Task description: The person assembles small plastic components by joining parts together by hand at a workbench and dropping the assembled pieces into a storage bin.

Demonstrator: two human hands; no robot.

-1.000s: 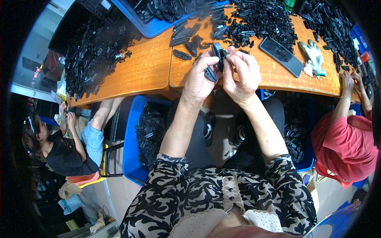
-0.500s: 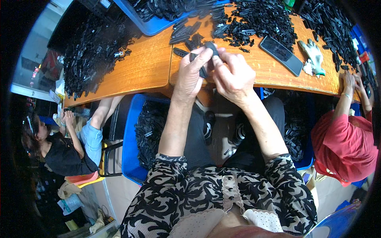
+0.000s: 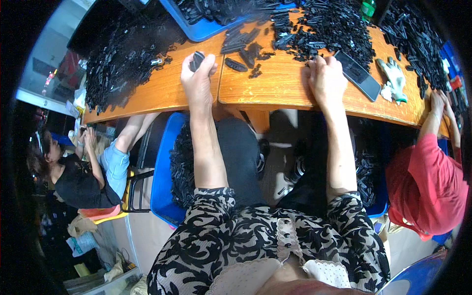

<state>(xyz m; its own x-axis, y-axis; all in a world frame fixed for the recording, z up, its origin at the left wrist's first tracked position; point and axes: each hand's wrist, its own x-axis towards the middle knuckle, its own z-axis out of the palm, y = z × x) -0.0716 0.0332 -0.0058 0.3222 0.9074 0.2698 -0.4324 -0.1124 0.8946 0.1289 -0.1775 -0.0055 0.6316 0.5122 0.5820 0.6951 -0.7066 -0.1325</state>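
My left hand [image 3: 198,81] is closed around a black plastic part [image 3: 197,60], held above the table's left section. Well to its right, my right hand [image 3: 328,81] rests on the tabletop with its fingers curled inward, at the near edge of a heap of small black parts [image 3: 324,29]. Those fingertips are turned away, so what they pinch, if anything, is hidden. Between the hands lie an oval black part [image 3: 236,65] and some small dark pieces [image 3: 255,72]. Behind them is a short stack of long black parts [image 3: 240,40].
A phone [image 3: 358,76] and a pale work glove [image 3: 393,78] lie right of my right hand on the wooden table [image 3: 275,91]. A blue tray [image 3: 199,33] stands at the back. Blue bins [image 3: 160,182] flank my legs. Co-workers sit left and right.
My hands were together over the table with black parts between them. Now they are apart: the left moved left with a black part, the right moved right to the small-parts heap.
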